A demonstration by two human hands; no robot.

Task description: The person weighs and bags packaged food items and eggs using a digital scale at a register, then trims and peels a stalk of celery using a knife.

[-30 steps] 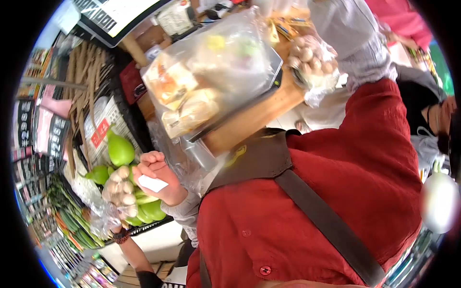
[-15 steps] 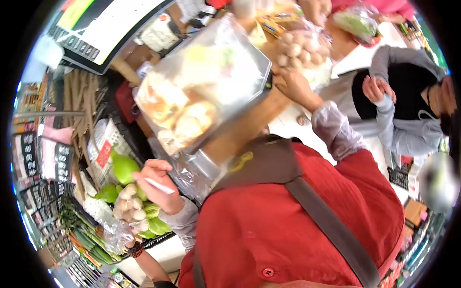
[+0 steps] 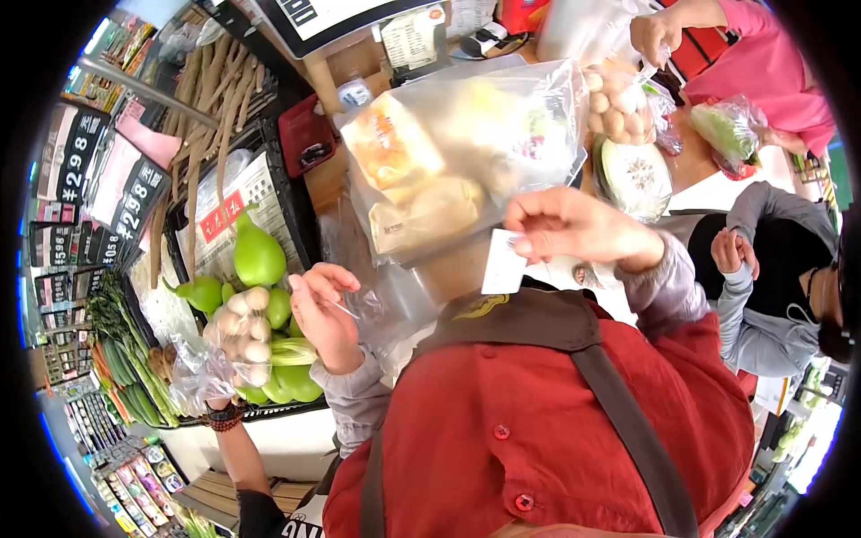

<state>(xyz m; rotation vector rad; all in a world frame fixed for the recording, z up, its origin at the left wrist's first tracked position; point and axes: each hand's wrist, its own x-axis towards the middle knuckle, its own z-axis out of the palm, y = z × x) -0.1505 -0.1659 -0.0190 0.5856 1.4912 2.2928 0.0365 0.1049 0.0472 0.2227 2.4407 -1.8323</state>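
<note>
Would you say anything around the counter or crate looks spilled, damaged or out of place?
Nothing stands out as spilled, damaged or out of place. The green gourds look whole where visible, the big bag shows no clear tear, and the right hand holds a white slip.

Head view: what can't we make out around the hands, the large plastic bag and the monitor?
- White label in right hand, head view: print too small to read.
- Thin white strip at left hand, head view: nearly edge-on, can't identify.
- Large plastic bag, head view: cloudy film obscures some contents; the bag hides what is directly beneath.
- Monitor, head view: cut off by top edge.
</note>
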